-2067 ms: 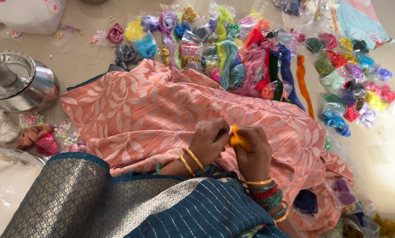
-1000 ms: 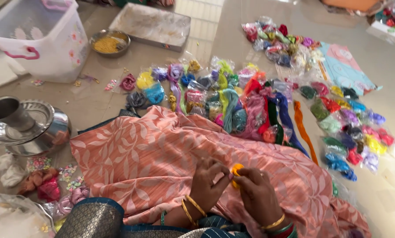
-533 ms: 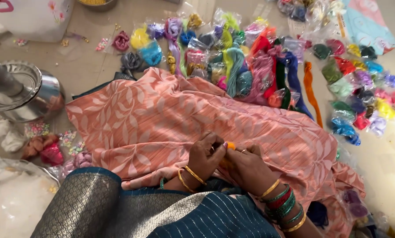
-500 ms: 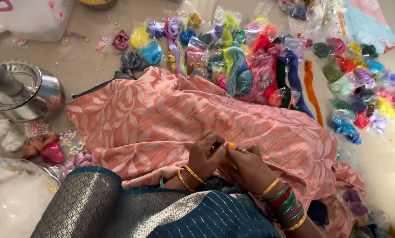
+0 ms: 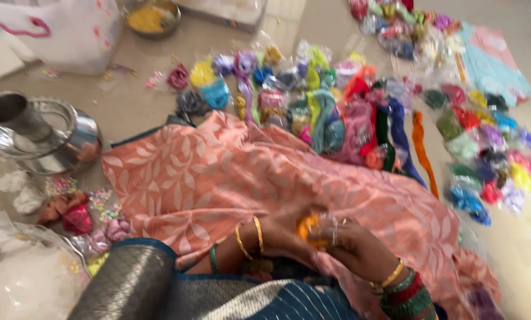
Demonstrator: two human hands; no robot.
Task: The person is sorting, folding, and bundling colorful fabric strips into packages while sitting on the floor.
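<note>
over the peach leaf-patterned cloth (image 5: 230,178) on the lap, left hand (image 5: 283,228) and right hand (image 5: 360,249) meet, fingers closed on a small orange thread bundle (image 5: 308,227). work appears mid-way; bagged coloured threads (image 5: 336,112) lie untouched on the floor beyond.

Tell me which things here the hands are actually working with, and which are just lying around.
In use:
left hand
right hand
small orange piece held between them
peach patterned cloth underneath

Lying about:
bagged coloured threads
steel pot
bowl of yellow stuff
white container
</note>
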